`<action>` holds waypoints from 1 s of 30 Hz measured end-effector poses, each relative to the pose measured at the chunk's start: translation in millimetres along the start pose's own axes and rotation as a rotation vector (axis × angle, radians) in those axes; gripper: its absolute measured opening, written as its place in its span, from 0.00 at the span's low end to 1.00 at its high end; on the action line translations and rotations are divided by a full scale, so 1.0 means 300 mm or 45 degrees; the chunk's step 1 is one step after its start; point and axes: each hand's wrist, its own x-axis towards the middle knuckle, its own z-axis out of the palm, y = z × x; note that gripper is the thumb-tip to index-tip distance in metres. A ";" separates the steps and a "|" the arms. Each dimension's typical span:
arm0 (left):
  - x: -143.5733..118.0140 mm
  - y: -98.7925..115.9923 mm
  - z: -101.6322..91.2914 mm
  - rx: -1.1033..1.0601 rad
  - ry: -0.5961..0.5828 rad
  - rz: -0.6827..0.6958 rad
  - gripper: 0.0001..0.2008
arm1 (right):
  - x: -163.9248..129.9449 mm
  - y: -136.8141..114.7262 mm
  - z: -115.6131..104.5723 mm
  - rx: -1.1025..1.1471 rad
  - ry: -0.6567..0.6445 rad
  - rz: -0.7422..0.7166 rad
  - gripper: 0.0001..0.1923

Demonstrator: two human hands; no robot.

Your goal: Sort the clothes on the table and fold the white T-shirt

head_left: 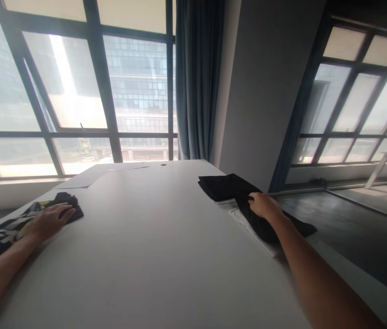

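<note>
At the left edge of the white table (152,256), my left hand (48,221) lies flat, fingers stretched out, on a dark garment patterned in white, grey and yellow (0,237). On the far right side, my right hand (264,205) has its fingers curled onto a folded black garment (231,185) and grips it from above; its fingertips are partly hidden. Beneath the black garment, the edge of a folded white cloth (253,232) shows. Part of the black cloth reaches past the right side of my wrist.
White sheets of paper (80,180) lie at the table's far left. A round dark cable hole (164,165) sits near the far edge. Behind stand windows, a blue curtain (196,82) and a grey pillar (262,82). A white-legged table (380,167) is at the right.
</note>
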 end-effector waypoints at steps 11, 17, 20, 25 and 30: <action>-0.353 0.933 -0.183 -1.008 -0.394 0.362 0.35 | -0.225 -0.625 -0.224 1.187 0.008 -0.833 0.31; -0.340 0.830 -0.259 -0.888 0.072 0.056 0.18 | -0.173 -0.598 -0.081 1.283 0.304 -0.463 0.30; -0.328 0.760 -0.318 -0.769 0.481 0.088 0.14 | -0.159 -0.548 -0.021 1.413 0.359 -0.330 0.29; -0.346 0.743 -0.356 -0.655 0.548 0.156 0.10 | -0.174 -0.496 0.013 1.100 0.485 -0.455 0.28; -0.342 0.722 -0.303 -0.633 0.296 0.202 0.17 | -0.153 -0.436 0.013 0.938 0.580 -0.329 0.27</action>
